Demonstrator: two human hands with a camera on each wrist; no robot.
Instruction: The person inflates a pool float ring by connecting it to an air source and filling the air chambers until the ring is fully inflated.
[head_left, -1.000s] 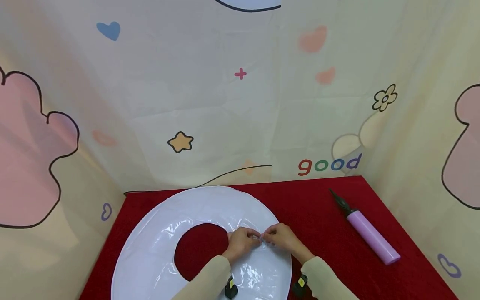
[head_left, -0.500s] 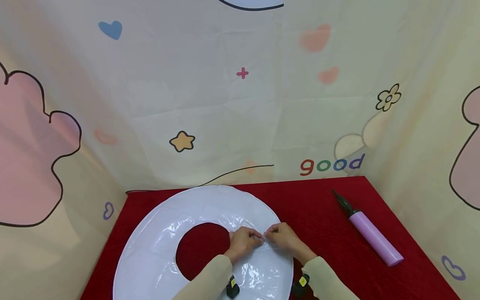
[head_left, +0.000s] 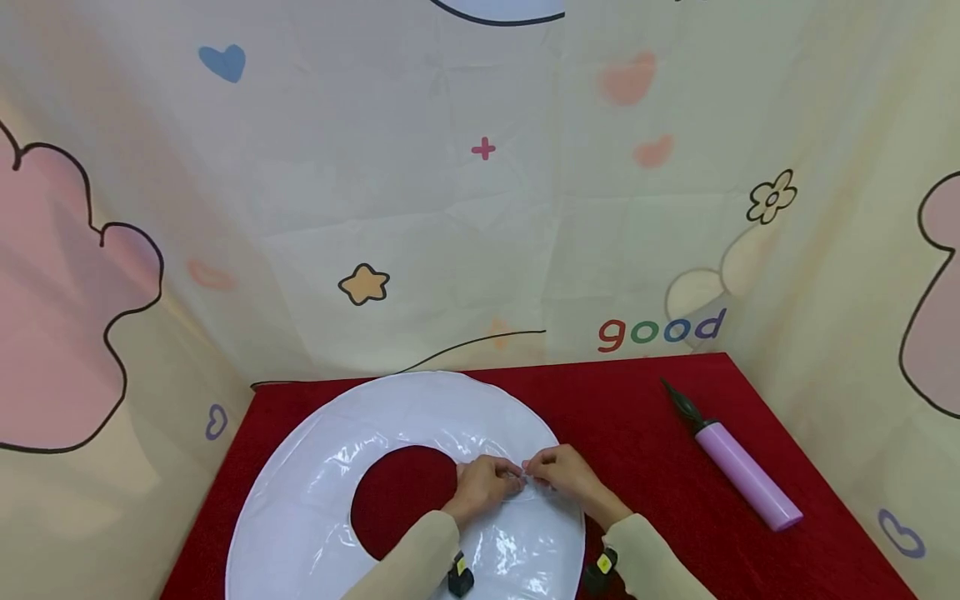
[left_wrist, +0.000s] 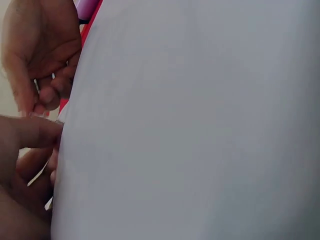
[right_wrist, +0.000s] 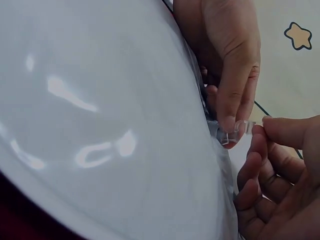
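A white inflatable swim ring (head_left: 300,500), puffed up and glossy, lies flat in the head view. On its upper face, right of the hole, my left hand (head_left: 482,485) and right hand (head_left: 566,477) meet fingertip to fingertip. Between them the right wrist view shows a clear plastic valve (right_wrist: 227,135) standing up from the ring. My left thumb and fingers pinch the valve at its base. With thumb and forefinger my right hand (right_wrist: 282,175) pinches the tip of the valve's clear cap (right_wrist: 245,126). In the left wrist view the ring's bulge hides most of the valve.
A purple hand pump (head_left: 746,475) with a dark nozzle lies to the right on the red tabletop cloth (head_left: 622,417). Behind and at both sides hangs a pale printed curtain (head_left: 420,183). Black wrist cameras sit below both hands.
Both hands stay at the valve, with only slight fingertip movement. The head view has shifted a little; ring and pump lie as before.
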